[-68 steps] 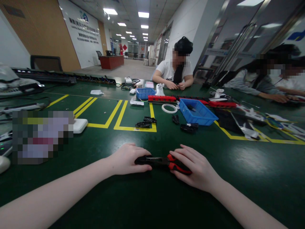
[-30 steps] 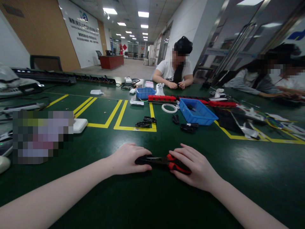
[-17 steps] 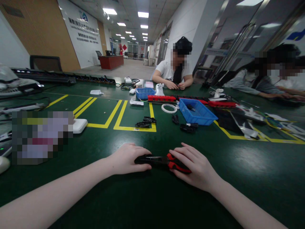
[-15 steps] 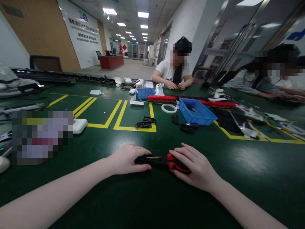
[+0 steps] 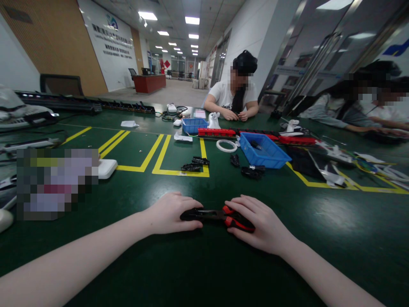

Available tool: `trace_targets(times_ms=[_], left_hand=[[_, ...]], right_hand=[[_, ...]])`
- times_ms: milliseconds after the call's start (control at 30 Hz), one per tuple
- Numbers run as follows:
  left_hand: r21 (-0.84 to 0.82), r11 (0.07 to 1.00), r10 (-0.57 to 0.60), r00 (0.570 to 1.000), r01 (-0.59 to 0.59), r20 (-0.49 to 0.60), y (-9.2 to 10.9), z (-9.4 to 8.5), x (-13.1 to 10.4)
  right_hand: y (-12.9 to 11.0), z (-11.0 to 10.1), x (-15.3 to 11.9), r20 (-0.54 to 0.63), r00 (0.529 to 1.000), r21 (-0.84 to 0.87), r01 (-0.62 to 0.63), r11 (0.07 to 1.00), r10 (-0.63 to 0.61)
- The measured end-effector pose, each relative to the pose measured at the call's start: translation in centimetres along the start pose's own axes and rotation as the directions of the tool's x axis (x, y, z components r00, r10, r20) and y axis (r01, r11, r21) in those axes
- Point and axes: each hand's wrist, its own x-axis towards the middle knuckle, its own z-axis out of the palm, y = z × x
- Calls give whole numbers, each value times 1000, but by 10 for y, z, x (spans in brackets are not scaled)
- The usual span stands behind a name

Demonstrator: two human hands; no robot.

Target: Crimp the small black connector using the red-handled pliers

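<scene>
My right hand is closed around the red and black handles of a pair of pliers. The dark jaws point left, toward my left hand. Between the thumb and fingers of that hand is a small black part, its far end hidden by the palm. The plier jaws meet this part; whether they grip it I cannot tell. Both hands are low over the green table. Beyond them lie several loose black parts, with more black pieces by a blue bin.
A white ring lies left of the blue bin. Behind it runs a red strip near a smaller blue bin. A white box is at left. A person sits across the table; other people are at right.
My right hand and the plier handles have shifted very slightly left, with the fingers a little lower. My left hand and the black part stay about where they were.
</scene>
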Motion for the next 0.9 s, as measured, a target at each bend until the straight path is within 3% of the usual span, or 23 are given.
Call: trace_targets(times_ms=[233,667,900], left_hand=[[-41,999,-21,1000,21,-2,0,1,-1],[-84,994,-68,998,67,-9,2,-2,-2],[-85,994,-69,998,69,7,1,-2,-2]], right_hand=[[-5,-4,6,118,993,6,9,1000,-10],[-3,-1,4,7,998,10,-70,997,70],[-7,-2,2,-36,998,15,-47,999,48]])
